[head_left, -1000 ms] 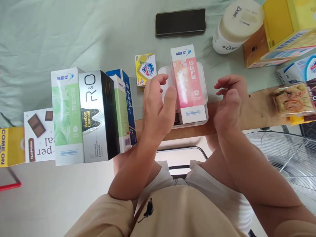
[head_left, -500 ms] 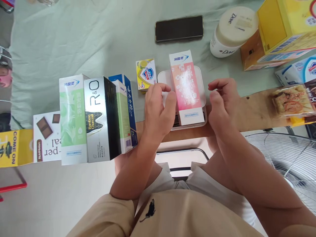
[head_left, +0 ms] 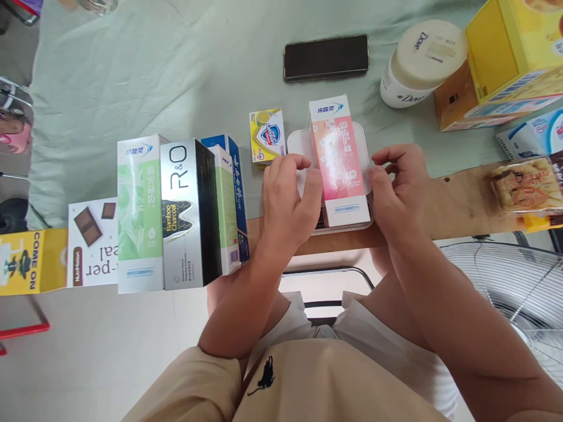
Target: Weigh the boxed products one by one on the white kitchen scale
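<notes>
A pink and white toothpaste box (head_left: 338, 161) lies on a white kitchen scale (head_left: 361, 140) at the table's front edge; the box hides most of the scale. My left hand (head_left: 290, 199) is just left of the box, fingers loosely curled, thumb and index apart, nothing between them. On the other side, my right hand (head_left: 398, 187) rests by the scale's right edge with its thumb and fingers apart, holding nothing. Just beyond my left hand is a yellow and white Safeguard soap box (head_left: 267, 135).
Toothpaste boxes (head_left: 139, 217) stand in a row to the left, beside a yellow box (head_left: 21, 261). A black phone (head_left: 326, 57) lies at the back. At right are a Dove jar (head_left: 422, 64), yellow cartons (head_left: 497, 58) and a wrapped snack (head_left: 525, 184). A fan (head_left: 505, 287) is below.
The whole view has shifted slightly, so things appear a little further right. My right hand has come closer to the scale and the toothpaste box. The box stays on the scale.
</notes>
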The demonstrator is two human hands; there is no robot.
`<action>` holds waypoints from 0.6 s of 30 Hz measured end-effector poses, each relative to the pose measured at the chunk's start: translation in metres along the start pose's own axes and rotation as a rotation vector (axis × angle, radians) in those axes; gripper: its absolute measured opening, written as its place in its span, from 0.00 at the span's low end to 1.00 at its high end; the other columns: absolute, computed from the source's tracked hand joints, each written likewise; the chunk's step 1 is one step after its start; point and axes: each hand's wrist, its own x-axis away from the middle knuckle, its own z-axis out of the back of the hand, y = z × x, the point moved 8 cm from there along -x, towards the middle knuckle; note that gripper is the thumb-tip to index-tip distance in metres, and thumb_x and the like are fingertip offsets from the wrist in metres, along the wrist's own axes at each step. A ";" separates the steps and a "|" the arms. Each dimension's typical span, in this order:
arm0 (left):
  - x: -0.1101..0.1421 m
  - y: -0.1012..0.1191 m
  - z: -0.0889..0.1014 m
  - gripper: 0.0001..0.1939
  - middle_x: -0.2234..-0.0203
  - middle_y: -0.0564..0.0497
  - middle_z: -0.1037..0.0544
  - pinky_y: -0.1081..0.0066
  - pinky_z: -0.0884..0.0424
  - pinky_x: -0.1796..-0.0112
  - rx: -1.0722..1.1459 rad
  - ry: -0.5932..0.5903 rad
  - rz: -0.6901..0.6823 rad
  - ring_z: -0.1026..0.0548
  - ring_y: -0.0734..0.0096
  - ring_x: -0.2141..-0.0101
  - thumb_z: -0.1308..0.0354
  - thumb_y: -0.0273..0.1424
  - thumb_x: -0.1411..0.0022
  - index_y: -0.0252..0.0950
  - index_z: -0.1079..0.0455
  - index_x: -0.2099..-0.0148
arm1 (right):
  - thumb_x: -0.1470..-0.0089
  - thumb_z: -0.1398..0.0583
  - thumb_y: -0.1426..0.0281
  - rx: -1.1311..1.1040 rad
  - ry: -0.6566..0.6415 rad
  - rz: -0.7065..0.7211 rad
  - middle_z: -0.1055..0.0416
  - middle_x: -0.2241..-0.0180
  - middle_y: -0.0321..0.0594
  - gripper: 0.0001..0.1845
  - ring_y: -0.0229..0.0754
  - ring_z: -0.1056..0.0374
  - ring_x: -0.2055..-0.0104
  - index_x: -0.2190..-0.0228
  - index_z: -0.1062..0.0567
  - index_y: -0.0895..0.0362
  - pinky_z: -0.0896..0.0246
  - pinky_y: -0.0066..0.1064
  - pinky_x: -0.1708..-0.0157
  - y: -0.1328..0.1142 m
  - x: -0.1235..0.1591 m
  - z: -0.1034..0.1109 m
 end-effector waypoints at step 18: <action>0.012 0.028 -0.016 0.20 0.57 0.41 0.19 0.60 0.26 0.56 -0.061 -0.055 -0.049 0.23 0.59 0.57 0.54 0.42 0.27 0.35 0.26 0.52 | 0.34 0.48 0.62 0.212 -0.063 0.120 0.23 0.61 0.42 0.21 0.48 0.30 0.55 0.50 0.18 0.47 0.37 0.52 0.47 -0.021 0.009 -0.004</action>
